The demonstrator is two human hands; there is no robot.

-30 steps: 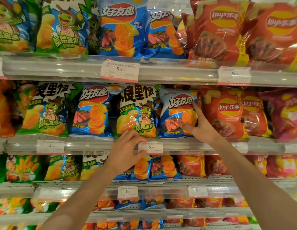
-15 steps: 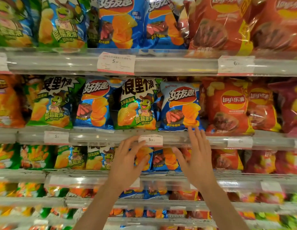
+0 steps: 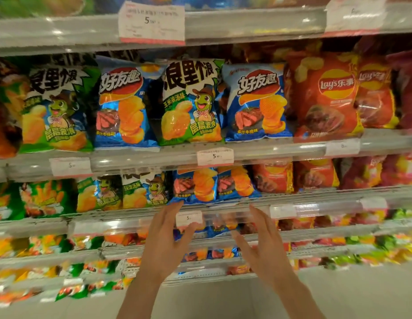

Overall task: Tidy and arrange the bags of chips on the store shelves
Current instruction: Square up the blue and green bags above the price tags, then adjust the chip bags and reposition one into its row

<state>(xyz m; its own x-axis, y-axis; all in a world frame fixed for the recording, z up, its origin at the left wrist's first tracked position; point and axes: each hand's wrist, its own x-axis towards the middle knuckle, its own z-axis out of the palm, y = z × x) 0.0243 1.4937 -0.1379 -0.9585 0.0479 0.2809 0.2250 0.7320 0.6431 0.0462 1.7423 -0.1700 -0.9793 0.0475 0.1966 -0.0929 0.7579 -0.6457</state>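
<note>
Your hands have dropped a full shelf in the last second: a moment ago your right hand was up on the blue steak-flavour chip bag (image 3: 256,103) in the middle row and your left was at the price tag (image 3: 215,157) below it; now both hang in front of the shelf underneath. Your left hand (image 3: 164,246) and right hand (image 3: 261,246) are both empty, fingers spread apart and slightly curled, palms turned toward each other as if to frame something between them. Neither touches a bag; the left fingertips (image 3: 177,204) reach up to the lip of the lower shelf rail (image 3: 315,207), just under the two small blue steak chip bags (image 3: 215,184). The middle row you left looks done, as far as can be judged: the green cowboy-frog bag (image 3: 190,102), the blue steak bag and the red Lay's bag (image 3: 324,95) stand upright, faces forward, side by side at the shelf edge. That suggests the next step is the lower row, and the small blue pair between your hands is the likely target. They sit behind the rail with the small green frog bags (image 3: 122,192) just to their left, so you'll want to lift over the lip rather than push through it. The lower shelves are blurred and can't be judged.
</note>
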